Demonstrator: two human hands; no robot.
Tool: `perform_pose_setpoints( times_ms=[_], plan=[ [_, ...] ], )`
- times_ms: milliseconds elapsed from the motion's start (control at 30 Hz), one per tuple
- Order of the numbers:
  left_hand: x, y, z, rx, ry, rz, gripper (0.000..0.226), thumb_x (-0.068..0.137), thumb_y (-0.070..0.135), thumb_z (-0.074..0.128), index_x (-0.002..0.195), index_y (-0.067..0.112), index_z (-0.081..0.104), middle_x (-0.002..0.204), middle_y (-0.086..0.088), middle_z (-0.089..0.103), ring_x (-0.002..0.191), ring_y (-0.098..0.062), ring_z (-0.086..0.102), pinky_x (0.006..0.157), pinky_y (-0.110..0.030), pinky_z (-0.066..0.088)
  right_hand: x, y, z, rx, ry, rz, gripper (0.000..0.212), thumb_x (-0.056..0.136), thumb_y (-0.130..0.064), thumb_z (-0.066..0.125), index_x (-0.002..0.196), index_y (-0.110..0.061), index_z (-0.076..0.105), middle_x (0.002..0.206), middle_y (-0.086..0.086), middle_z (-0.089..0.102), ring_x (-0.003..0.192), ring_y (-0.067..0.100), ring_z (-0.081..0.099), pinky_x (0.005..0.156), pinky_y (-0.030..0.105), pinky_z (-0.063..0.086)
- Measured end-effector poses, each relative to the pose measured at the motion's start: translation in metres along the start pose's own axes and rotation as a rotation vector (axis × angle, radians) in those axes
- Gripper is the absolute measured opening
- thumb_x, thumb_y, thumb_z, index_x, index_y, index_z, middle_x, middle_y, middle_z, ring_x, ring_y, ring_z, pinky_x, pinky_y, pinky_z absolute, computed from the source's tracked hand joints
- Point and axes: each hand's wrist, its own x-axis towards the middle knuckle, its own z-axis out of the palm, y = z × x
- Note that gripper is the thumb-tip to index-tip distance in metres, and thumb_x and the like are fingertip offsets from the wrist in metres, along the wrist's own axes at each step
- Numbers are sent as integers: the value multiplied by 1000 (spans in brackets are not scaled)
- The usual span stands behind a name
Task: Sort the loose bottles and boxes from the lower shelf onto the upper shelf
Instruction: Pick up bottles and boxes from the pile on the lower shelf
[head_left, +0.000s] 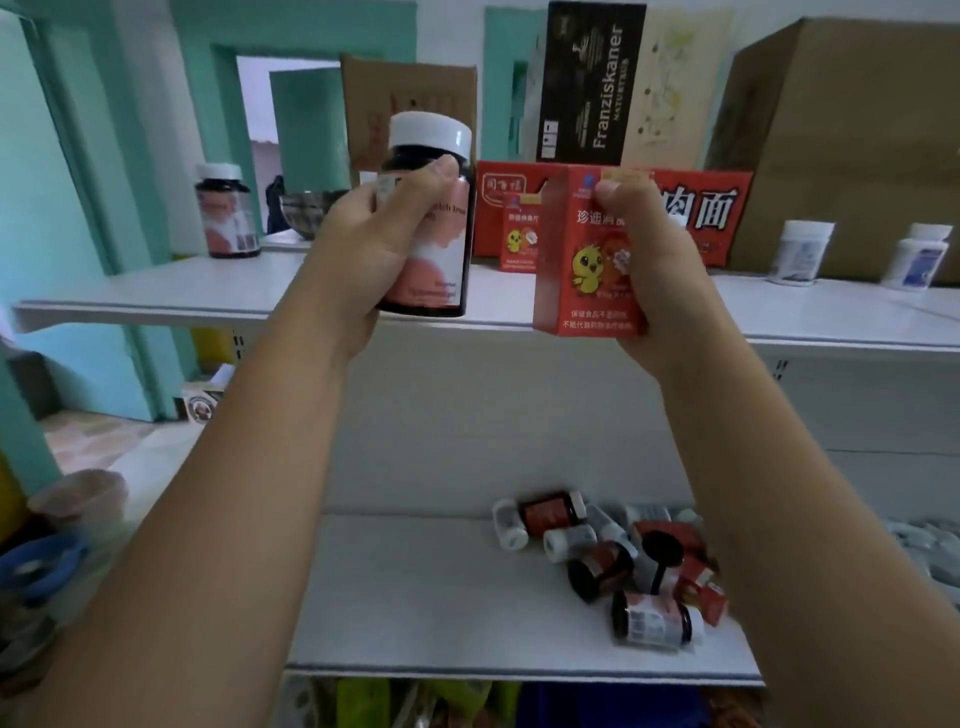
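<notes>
My left hand (363, 244) grips a dark bottle (436, 249) with a white cap and pink label, held upright in front of the upper shelf (156, 296). My right hand (660, 260) holds a small red box (587, 260) with a yellow chick on it, also at the upper shelf's front edge. On the upper shelf stand a matching dark bottle (227, 210) at the left, a matching small red box (519, 234) in the middle and two white bottles (802, 252) (919, 257) at the right. A heap of loose bottles and red boxes (618, 561) lies on the lower shelf (415, 587).
Behind the upper shelf's goods stand a large red carton (717, 208), a black Franziskaner box (589, 83) and brown cardboard boxes (852, 130). A metal bowl (306, 210) sits behind the shelf at the left. Packets lie at the lower shelf's right end (930, 551).
</notes>
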Motion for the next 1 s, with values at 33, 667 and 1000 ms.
perform_pose_setpoints(
  times_ms=[33, 667, 1000],
  plan=[
    [16, 0, -7, 27, -27, 0, 42, 79, 48, 70, 108, 17, 66, 95, 2, 74, 92, -17, 71, 87, -39, 56, 12, -3, 6, 2, 12, -9, 8, 97, -29, 54, 93, -23, 59, 72, -6, 74, 77, 17, 73, 80, 40, 61],
    [194, -27, -28, 613, -563, -353, 61, 56, 34, 81, 114, 19, 67, 102, 3, 77, 105, -17, 69, 97, -39, 51, 189, -15, -59, -684, -179, 331, 54, 71, -18, 75, 122, -9, 57, 122, 10, 66, 111, 21, 66, 91, 36, 57],
    [200, -49, -21, 581, -555, -292, 59, 58, 38, 82, 114, 25, 69, 105, 7, 76, 106, -13, 68, 90, -34, 51, 202, -1, -82, -751, -145, 259, 64, 61, -19, 81, 121, -10, 57, 119, 11, 66, 106, 22, 69, 89, 37, 58]
  ],
)
